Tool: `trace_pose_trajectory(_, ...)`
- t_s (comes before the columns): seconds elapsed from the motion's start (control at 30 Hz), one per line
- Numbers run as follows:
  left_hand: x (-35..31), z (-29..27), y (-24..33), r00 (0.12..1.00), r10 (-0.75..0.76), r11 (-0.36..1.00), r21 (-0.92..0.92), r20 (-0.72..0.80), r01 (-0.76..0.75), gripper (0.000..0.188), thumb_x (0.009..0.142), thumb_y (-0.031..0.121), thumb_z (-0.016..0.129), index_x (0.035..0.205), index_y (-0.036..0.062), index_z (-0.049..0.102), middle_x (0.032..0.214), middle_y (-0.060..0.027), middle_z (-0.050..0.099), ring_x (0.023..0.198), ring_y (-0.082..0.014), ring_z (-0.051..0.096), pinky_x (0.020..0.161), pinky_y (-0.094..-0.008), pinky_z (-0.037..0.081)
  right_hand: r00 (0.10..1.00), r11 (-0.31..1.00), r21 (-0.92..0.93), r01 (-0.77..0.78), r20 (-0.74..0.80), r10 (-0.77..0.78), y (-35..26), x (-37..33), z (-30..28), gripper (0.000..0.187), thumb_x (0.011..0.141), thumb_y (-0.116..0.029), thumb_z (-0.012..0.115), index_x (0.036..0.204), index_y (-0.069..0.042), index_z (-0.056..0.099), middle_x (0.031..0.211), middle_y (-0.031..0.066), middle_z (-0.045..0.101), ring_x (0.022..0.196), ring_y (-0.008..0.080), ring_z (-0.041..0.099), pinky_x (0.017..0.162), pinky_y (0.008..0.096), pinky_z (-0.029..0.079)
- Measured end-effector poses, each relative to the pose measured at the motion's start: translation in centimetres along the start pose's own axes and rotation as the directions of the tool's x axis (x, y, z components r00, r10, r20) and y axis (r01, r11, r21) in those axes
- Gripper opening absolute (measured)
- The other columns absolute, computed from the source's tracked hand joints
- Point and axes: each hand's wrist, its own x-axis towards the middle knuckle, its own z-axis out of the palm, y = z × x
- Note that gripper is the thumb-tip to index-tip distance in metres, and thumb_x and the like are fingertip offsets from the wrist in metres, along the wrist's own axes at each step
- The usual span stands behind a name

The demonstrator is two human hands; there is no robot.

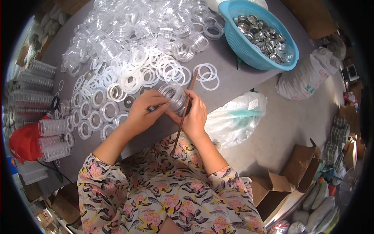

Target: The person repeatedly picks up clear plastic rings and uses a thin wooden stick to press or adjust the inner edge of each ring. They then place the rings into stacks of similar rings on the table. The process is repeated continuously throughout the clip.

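In front of my body, my right hand (195,116) is closed around a clear ribbed plastic ring stack (174,95). A thin reddish-brown stick (181,125) also sits in that hand, slanting past the rings down toward my lap. My left hand (145,107) comes to the stack's near left side with fingers pinched together. A small dark bit shows by its fingers, too small to make out. Just beyond both hands lie loose flat white rings (131,80), overlapping each other. Clear round rings (94,119) lie in rows left of my left hand.
A heap of clear plastic rings (128,23) covers the table's far side. The blue basket (243,43) at far right holds metal lids. Stacked clear rings (52,127) stand at left beside a red cloth (24,142). Plastic bags and cardboard boxes (298,165) sit on the floor at right.
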Motion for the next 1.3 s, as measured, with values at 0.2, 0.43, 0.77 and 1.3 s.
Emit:
trace_pose_trajectory(0.2,-1.5,0.1,0.3,0.986,-0.162,0.983,-0.096,-0.030,0.159,0.014,0.080,0.006,0.062,0.092,0.0000,0.066,0.088,-0.0101,0.061,0.082,-0.0207,0.058,0.072,-0.0288,0.044,0.998,0.998,-0.049,0.036,0.043,-0.034,0.0,0.0,-0.2,0.074,0.053,-0.034,0.083,0.112,-0.005,0.049,0.100,0.0111,0.059,0.095,0.0286,0.056,0.080,0.0374,0.041)
trace_pose_trajectory(0.43,-1.6,0.9,0.3,0.965,-0.253,0.950,-0.207,-0.064,0.235,0.014,0.081,0.006,0.061,0.092,-0.0012,0.065,0.088,-0.0091,0.060,0.082,-0.0185,0.057,0.071,-0.0273,0.044,0.998,0.997,-0.053,0.056,0.034,-0.054,0.5,-0.3,0.0,0.075,0.051,-0.033,0.083,0.112,-0.006,0.049,0.100,0.0113,0.058,0.095,0.0283,0.055,0.084,0.0381,0.039)
trace_pose_trajectory(0.77,-0.5,-0.5,1.8,0.955,-0.150,0.982,-0.151,-0.254,0.114,0.012,0.079,0.003,0.061,0.090,-0.0016,0.065,0.082,-0.0101,0.060,0.079,-0.0217,0.057,0.070,-0.0303,0.044,0.983,0.983,-0.039,0.181,-0.014,-0.181,1.1,-0.5,-0.1,0.077,0.051,-0.029,0.084,0.114,-0.004,0.048,0.103,0.0114,0.057,0.098,0.0281,0.054,0.088,0.0399,0.037)
trace_pose_trajectory(1.3,-14.1,-3.1,0.2,0.933,0.291,0.714,0.600,0.213,-0.360,0.036,0.065,0.015,0.071,0.099,0.0117,0.061,0.092,-0.0005,0.058,0.088,-0.0178,0.056,0.080,-0.0410,0.041,0.983,0.987,-0.053,0.149,0.115,-0.142,0.1,0.2,-1.0,0.077,0.056,-0.034,0.082,0.117,-0.003,0.048,0.113,0.0160,0.055,0.110,0.0347,0.048,0.095,0.0454,0.032)
